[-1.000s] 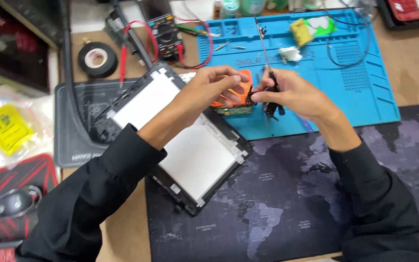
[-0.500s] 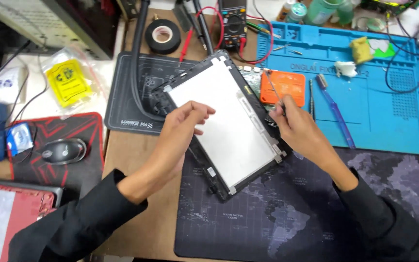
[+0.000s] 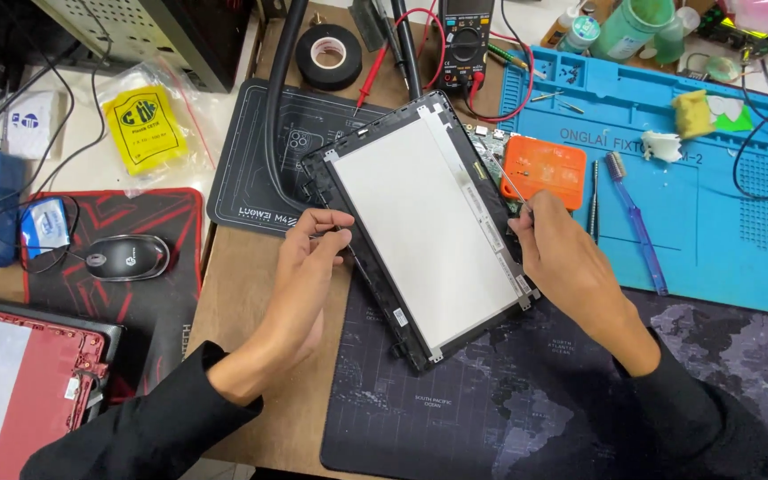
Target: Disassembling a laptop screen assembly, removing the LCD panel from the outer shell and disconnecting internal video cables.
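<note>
While the left hand (image 3: 308,258) rests with curled fingers against the left long edge of the bare display panel (image 3: 424,222), its fingertips touching the black frame rather than gripping anything, the right hand (image 3: 562,258) is pinched shut on a thin metal tool (image 3: 513,188) whose tip points up toward the panel's right edge. That panel lies tilted, grey-white face up, across the seam between a dark world-map desk mat (image 3: 526,400) and a black work mat (image 3: 251,160) printed with phone outlines. Just beside the tool tip sits a small orange parts tray (image 3: 544,169), touching the corner of a blue silicone repair mat (image 3: 695,204). On the blue mat lie a purple-handled brush (image 3: 637,227), a slim metal pick (image 3: 595,200), a yellow sponge (image 3: 692,113) and scraps of white tissue (image 3: 662,145). Above the panel stand a multimeter (image 3: 464,40) with red leads and a roll of black tape (image 3: 329,56). Well to the left are a yellow packet in a clear bag (image 3: 144,129), a black computer mouse (image 3: 126,258) on a red-and-black pad (image 3: 148,298), and a red laptop lid (image 3: 20,391) in the lower corner.
</note>
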